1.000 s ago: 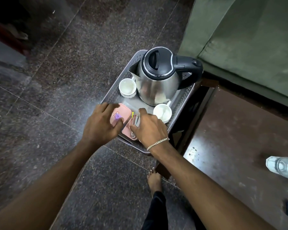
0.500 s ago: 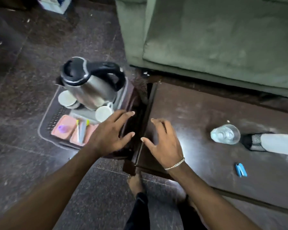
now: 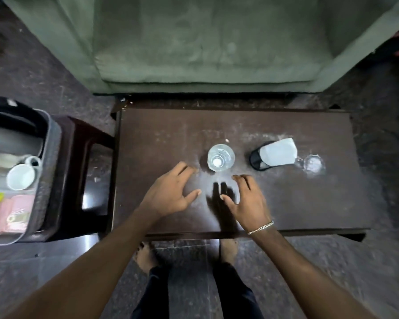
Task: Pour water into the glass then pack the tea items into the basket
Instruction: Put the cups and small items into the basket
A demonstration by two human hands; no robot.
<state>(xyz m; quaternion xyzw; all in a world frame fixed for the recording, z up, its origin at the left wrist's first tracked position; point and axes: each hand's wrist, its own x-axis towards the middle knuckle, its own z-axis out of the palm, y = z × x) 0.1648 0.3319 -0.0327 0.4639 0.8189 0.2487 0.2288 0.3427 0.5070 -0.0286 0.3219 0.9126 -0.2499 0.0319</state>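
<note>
Holding kettle (image 3: 12, 134), cup (image 3: 21, 176), pink packets (image 3: 14, 210): grey basket (image 3: 48, 171)

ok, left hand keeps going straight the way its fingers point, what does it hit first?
Probably the clear plastic water bottle standing on the dark brown wooden table. The left hand points up-right toward it, fingertips close. Height above the table is unclear, so it could pass just short.

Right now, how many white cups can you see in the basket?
1. A white cup sits in the basket at the left edge, just in front of the kettle. The picture cuts the basket off, so another may lie out of view.
</note>
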